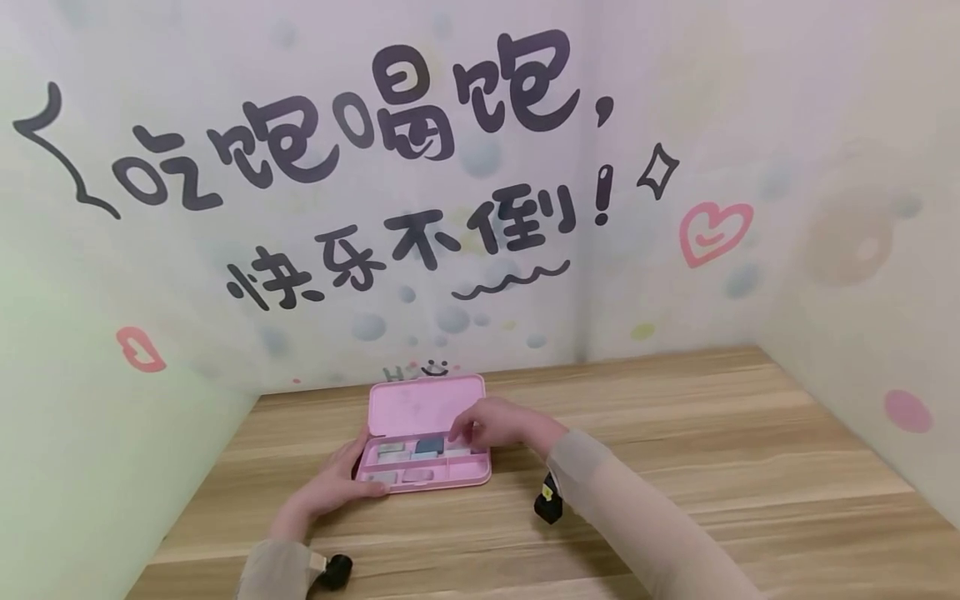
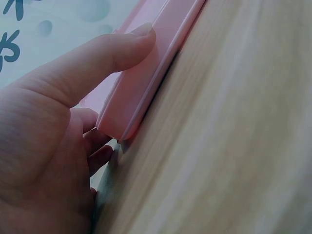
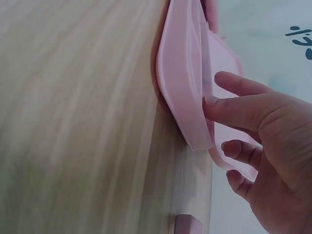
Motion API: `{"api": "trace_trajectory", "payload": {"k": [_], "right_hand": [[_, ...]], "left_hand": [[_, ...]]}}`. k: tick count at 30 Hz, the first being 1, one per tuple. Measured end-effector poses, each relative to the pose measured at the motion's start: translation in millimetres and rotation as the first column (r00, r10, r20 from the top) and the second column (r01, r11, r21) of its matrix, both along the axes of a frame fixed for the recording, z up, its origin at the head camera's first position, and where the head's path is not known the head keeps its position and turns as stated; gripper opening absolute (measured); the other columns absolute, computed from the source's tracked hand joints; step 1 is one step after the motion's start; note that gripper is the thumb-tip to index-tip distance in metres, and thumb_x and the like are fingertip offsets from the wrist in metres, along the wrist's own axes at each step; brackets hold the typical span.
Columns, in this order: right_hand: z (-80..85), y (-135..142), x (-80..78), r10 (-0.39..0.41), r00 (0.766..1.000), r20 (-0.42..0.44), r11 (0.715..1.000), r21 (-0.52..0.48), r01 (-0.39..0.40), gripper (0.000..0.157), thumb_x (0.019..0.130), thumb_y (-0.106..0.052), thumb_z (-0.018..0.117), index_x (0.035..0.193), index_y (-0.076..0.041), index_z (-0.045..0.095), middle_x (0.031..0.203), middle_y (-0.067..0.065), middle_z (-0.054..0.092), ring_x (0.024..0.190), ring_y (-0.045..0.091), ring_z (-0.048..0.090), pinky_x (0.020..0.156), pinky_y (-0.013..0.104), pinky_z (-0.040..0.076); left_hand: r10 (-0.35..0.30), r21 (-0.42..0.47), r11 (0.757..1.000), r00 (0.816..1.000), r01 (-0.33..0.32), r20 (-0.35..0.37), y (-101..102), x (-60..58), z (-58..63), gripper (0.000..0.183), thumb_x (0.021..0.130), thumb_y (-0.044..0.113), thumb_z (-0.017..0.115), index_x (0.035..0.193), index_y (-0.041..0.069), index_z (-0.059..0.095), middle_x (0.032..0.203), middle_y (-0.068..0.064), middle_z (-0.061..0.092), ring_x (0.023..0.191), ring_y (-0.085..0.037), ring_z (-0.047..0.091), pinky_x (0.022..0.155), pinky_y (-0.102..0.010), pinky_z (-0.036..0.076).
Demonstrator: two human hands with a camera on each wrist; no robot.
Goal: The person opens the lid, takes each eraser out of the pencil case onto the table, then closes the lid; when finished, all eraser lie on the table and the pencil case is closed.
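Note:
A pink hinged case lies on the table, its lid raised at the back. Inside, divided compartments hold several small flat blocks, among them a dark blue one and pale ones. My left hand grips the case's left end, thumb on the front and fingers round the side. Over the right part of the case is my right hand, fingers loosely bent. In the right wrist view its thumb is at the rim, apart from the index finger; nothing shows between them.
A small pink block rests on the table beyond the case's right end, in the right wrist view. The wood-grain table meets a printed wall at the back, with side walls left and right.

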State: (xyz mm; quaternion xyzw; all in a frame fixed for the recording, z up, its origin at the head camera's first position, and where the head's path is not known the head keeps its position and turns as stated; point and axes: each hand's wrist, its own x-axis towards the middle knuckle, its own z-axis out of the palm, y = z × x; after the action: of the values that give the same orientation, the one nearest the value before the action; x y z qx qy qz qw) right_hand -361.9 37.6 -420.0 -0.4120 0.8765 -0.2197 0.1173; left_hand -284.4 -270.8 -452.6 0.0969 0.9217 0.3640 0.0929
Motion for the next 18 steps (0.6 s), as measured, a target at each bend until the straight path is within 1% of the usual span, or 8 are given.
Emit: {"api": "trace_trajectory", "payload": {"k": [3,7,15,18], "right_hand": [[-0.6,-2.0,-1.3,-0.008,1.000,-0.009,1.000,0.029,0.008,0.038,0.082,0.001,0.068,0.106,-0.027,0.075,0.087,-0.015,0.063,0.082,0.006,0.055,0.076,0.022,0.046],[0.2,-4.1,-2.0,-0.006,1.000,-0.010,0.998,0.056,0.006,0.041,0.082,0.002,0.069,0.106,-0.031,0.075,0.085,-0.016,0.063,0.080,0.006,0.054,0.075,0.022,0.046],[4.6,-6.3,-0.3,0.095,0.995,0.020,0.993,0.068,-0.096,0.050,0.085,0.008,0.064,0.119,-0.028,0.072,0.083,-0.005,0.060,0.079,0.008,0.051,0.071,0.020,0.046],[3.2,-6.1,-0.6,0.099,0.995,0.028,0.991,0.087,-0.101,0.053,0.086,0.007,0.062,0.121,-0.031,0.070,0.083,-0.004,0.057,0.080,0.009,0.049,0.073,0.021,0.044]], "left_hand": [[-0.003,-0.004,1.000,1.000,0.003,0.001,0.5,0.5,0.7,0.116,0.075,0.043,0.080,0.155,0.004,0.006,0.157,-0.026,0.013,0.141,-0.047,0.012,0.108,-0.065,0.013],[-0.008,-0.003,1.000,1.000,0.008,-0.004,0.8,1.6,1.4,0.115,0.076,0.041,0.080,0.155,0.003,0.007,0.157,-0.026,0.013,0.141,-0.047,0.011,0.109,-0.065,0.012],[-0.004,-0.012,1.000,1.000,0.004,0.009,1.3,1.6,2.2,0.115,0.076,0.042,0.080,0.155,0.003,0.006,0.158,-0.025,0.011,0.141,-0.047,0.010,0.109,-0.065,0.012],[-0.004,-0.014,1.000,1.000,0.004,0.013,1.6,1.1,2.7,0.115,0.076,0.043,0.080,0.155,0.004,0.005,0.158,-0.025,0.010,0.141,-0.047,0.009,0.109,-0.065,0.011]]}}
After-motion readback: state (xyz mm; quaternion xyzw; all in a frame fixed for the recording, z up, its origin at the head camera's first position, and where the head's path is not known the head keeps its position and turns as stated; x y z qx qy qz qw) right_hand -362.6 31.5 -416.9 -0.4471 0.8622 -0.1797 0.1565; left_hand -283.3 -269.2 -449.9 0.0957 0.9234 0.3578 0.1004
